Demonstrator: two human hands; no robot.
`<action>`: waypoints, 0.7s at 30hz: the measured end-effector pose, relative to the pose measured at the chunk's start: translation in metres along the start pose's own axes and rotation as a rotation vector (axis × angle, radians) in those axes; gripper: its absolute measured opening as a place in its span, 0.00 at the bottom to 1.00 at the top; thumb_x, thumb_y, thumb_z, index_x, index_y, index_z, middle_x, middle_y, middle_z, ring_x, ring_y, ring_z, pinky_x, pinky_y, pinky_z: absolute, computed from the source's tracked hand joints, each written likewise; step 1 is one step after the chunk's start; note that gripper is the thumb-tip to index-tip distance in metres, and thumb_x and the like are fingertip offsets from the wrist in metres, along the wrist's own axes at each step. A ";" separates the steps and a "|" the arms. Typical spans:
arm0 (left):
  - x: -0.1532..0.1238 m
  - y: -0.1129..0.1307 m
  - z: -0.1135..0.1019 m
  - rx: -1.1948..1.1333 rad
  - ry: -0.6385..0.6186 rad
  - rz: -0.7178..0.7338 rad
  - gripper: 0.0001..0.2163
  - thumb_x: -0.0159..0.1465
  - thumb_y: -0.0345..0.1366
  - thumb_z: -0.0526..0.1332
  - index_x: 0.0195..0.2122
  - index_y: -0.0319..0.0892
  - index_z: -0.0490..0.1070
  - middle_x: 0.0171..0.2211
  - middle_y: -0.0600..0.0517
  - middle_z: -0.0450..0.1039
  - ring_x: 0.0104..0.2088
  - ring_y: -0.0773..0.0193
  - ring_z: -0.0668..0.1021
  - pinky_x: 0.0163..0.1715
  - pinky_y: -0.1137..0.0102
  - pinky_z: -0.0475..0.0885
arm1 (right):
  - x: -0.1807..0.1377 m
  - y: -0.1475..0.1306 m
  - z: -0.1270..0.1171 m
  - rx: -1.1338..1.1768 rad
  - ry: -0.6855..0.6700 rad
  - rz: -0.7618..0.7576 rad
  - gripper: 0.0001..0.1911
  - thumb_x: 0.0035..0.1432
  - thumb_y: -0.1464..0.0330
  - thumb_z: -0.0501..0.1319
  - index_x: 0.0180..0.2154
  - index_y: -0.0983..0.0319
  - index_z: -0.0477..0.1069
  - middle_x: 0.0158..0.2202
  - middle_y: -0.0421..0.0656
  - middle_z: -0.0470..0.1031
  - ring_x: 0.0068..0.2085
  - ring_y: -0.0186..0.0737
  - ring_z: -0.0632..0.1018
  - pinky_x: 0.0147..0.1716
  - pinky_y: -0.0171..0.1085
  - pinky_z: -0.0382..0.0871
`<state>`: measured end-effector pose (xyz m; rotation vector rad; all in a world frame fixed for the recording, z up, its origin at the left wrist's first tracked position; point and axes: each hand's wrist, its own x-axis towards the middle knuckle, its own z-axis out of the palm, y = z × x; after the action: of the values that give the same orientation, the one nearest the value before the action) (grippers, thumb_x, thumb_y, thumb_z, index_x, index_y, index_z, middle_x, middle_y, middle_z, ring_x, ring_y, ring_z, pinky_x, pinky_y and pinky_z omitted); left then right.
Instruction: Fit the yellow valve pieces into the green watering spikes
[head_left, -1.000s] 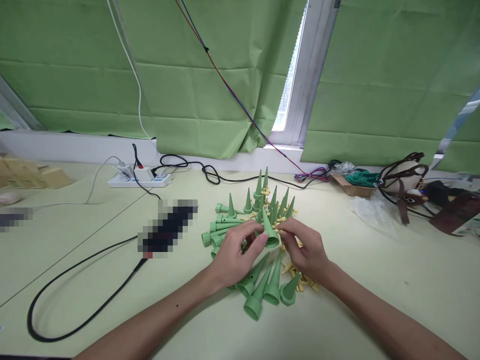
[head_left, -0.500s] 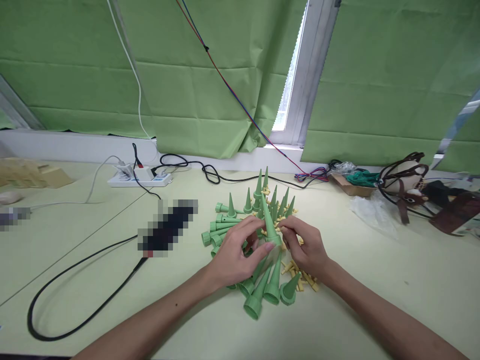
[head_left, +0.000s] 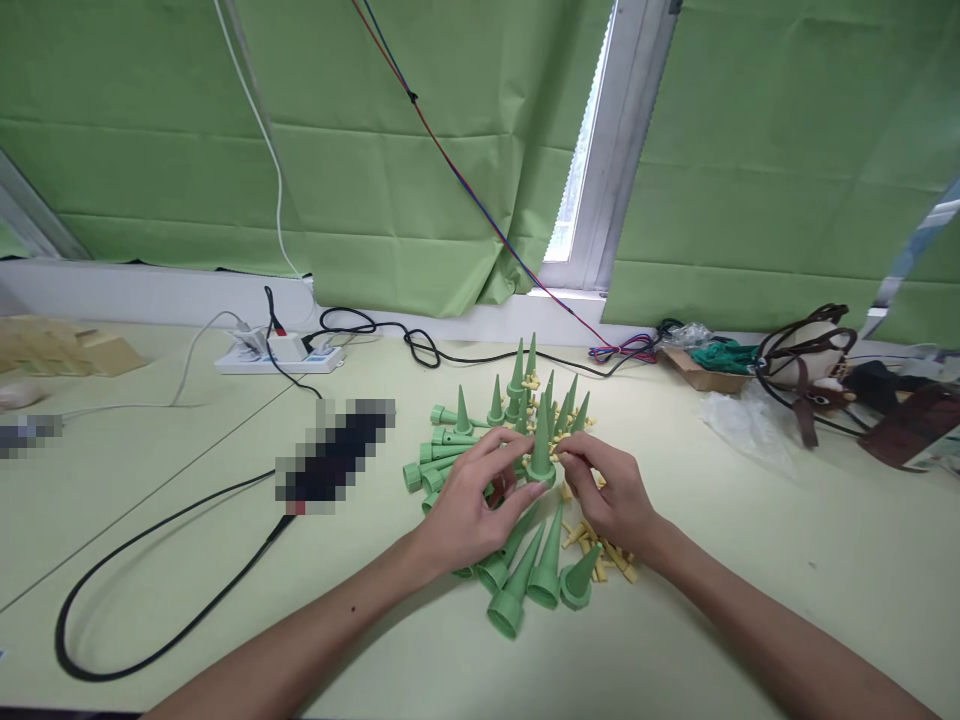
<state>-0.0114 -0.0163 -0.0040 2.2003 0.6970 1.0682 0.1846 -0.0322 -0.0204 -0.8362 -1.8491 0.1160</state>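
My left hand [head_left: 472, 505] pinches the base of a green plastic cone [head_left: 541, 448], which stands nearly upright with its tip up. My right hand [head_left: 611, 495] is closed in a pinch beside the cone's base, thumb and forefinger touching it; what they hold is hidden. Both hands hover over a pile of green cones [head_left: 525, 570], some lying down and some standing at the back [head_left: 517, 385]. Small yellow pieces [head_left: 604, 560] lie scattered among them under my right hand.
A pixelated dark object [head_left: 334, 465] with a thick black cable [head_left: 150, 560] lies to the left. A white power strip [head_left: 281, 355] and cords sit at the back. Bags and clutter [head_left: 810, 385] fill the right rear. Green curtains hang behind the pale green table [head_left: 750, 600].
The cone has been turned from tilted with its open base toward me to nearly upright. Both hands shifted only slightly around it.
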 end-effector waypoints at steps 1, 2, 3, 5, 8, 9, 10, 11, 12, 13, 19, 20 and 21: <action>0.000 0.000 0.000 0.002 0.003 0.005 0.13 0.66 0.35 0.60 0.52 0.44 0.68 0.46 0.48 0.66 0.28 0.71 0.70 0.28 0.72 0.71 | 0.000 0.000 0.000 0.002 -0.002 0.003 0.07 0.67 0.73 0.51 0.38 0.60 0.67 0.26 0.39 0.66 0.24 0.33 0.67 0.25 0.33 0.62; 0.000 -0.001 0.001 0.004 0.006 0.011 0.13 0.66 0.34 0.60 0.53 0.44 0.68 0.47 0.48 0.66 0.28 0.71 0.70 0.28 0.72 0.71 | 0.000 0.000 0.000 0.007 -0.004 0.007 0.07 0.67 0.74 0.51 0.38 0.61 0.67 0.26 0.39 0.66 0.25 0.33 0.67 0.25 0.33 0.62; -0.001 -0.001 0.001 0.006 0.009 0.020 0.14 0.67 0.34 0.59 0.53 0.44 0.68 0.47 0.48 0.66 0.27 0.72 0.70 0.28 0.73 0.70 | -0.001 0.000 0.001 0.012 -0.007 0.012 0.07 0.67 0.74 0.51 0.38 0.61 0.67 0.26 0.39 0.66 0.25 0.33 0.67 0.26 0.33 0.62; -0.001 -0.002 0.002 0.017 0.017 0.043 0.14 0.67 0.32 0.58 0.54 0.45 0.68 0.47 0.48 0.65 0.27 0.72 0.69 0.26 0.73 0.70 | 0.000 -0.001 0.001 0.024 -0.013 0.020 0.07 0.66 0.74 0.52 0.37 0.61 0.66 0.26 0.39 0.66 0.25 0.33 0.66 0.26 0.33 0.62; -0.002 -0.005 0.002 0.056 0.027 0.092 0.16 0.67 0.29 0.57 0.55 0.48 0.68 0.47 0.49 0.65 0.27 0.73 0.69 0.27 0.74 0.70 | 0.001 -0.002 0.000 0.034 -0.014 0.023 0.08 0.66 0.75 0.51 0.35 0.61 0.66 0.26 0.39 0.66 0.25 0.32 0.66 0.26 0.33 0.61; -0.002 -0.006 0.002 0.073 0.027 0.111 0.17 0.67 0.28 0.57 0.56 0.49 0.68 0.47 0.49 0.65 0.28 0.73 0.69 0.28 0.74 0.70 | 0.002 -0.003 0.000 0.036 -0.016 0.024 0.08 0.66 0.75 0.51 0.34 0.61 0.66 0.26 0.39 0.67 0.25 0.32 0.66 0.26 0.33 0.61; -0.002 -0.007 0.001 0.092 0.021 0.125 0.18 0.67 0.27 0.56 0.56 0.50 0.68 0.48 0.49 0.65 0.28 0.73 0.69 0.29 0.74 0.70 | 0.002 -0.004 0.000 0.039 -0.020 0.026 0.09 0.67 0.75 0.51 0.34 0.61 0.66 0.26 0.39 0.67 0.25 0.32 0.66 0.26 0.32 0.61; -0.002 -0.008 0.001 0.109 0.026 0.148 0.19 0.67 0.26 0.56 0.56 0.50 0.68 0.48 0.49 0.65 0.28 0.73 0.69 0.29 0.74 0.70 | 0.003 -0.004 0.000 0.042 -0.022 0.027 0.09 0.66 0.75 0.51 0.34 0.61 0.66 0.26 0.39 0.67 0.25 0.32 0.66 0.26 0.32 0.61; -0.002 -0.009 0.001 0.120 0.030 0.164 0.20 0.67 0.25 0.55 0.57 0.51 0.68 0.48 0.48 0.65 0.29 0.72 0.70 0.29 0.74 0.70 | 0.003 -0.004 0.000 0.047 -0.024 0.028 0.09 0.66 0.75 0.51 0.34 0.61 0.66 0.26 0.39 0.67 0.25 0.32 0.66 0.26 0.32 0.61; -0.002 -0.009 0.001 0.131 0.034 0.178 0.20 0.67 0.24 0.55 0.57 0.51 0.67 0.49 0.48 0.64 0.30 0.72 0.70 0.29 0.74 0.70 | 0.003 -0.005 0.000 0.050 -0.022 0.029 0.09 0.66 0.75 0.51 0.34 0.61 0.66 0.27 0.39 0.67 0.25 0.32 0.66 0.27 0.32 0.61; -0.003 -0.008 0.003 0.164 0.052 0.201 0.20 0.67 0.24 0.54 0.57 0.51 0.66 0.49 0.48 0.64 0.32 0.71 0.72 0.29 0.74 0.71 | 0.002 -0.003 0.002 0.039 0.005 0.034 0.08 0.66 0.75 0.52 0.35 0.61 0.66 0.28 0.40 0.69 0.26 0.33 0.68 0.27 0.32 0.62; -0.003 -0.007 0.003 0.169 0.061 0.198 0.19 0.67 0.24 0.55 0.57 0.51 0.66 0.49 0.48 0.64 0.30 0.72 0.71 0.28 0.74 0.70 | 0.002 -0.003 0.002 0.032 0.011 0.037 0.08 0.66 0.75 0.52 0.35 0.61 0.66 0.28 0.39 0.69 0.26 0.33 0.67 0.27 0.32 0.62; -0.003 -0.006 0.004 0.175 0.073 0.190 0.19 0.68 0.25 0.55 0.56 0.50 0.66 0.49 0.48 0.64 0.28 0.73 0.70 0.27 0.74 0.70 | 0.002 -0.004 0.002 0.024 0.018 0.038 0.08 0.66 0.75 0.52 0.35 0.61 0.66 0.27 0.39 0.68 0.26 0.32 0.67 0.27 0.32 0.62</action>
<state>-0.0111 -0.0152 -0.0120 2.4265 0.6434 1.2280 0.1803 -0.0330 -0.0180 -0.8534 -1.8120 0.1537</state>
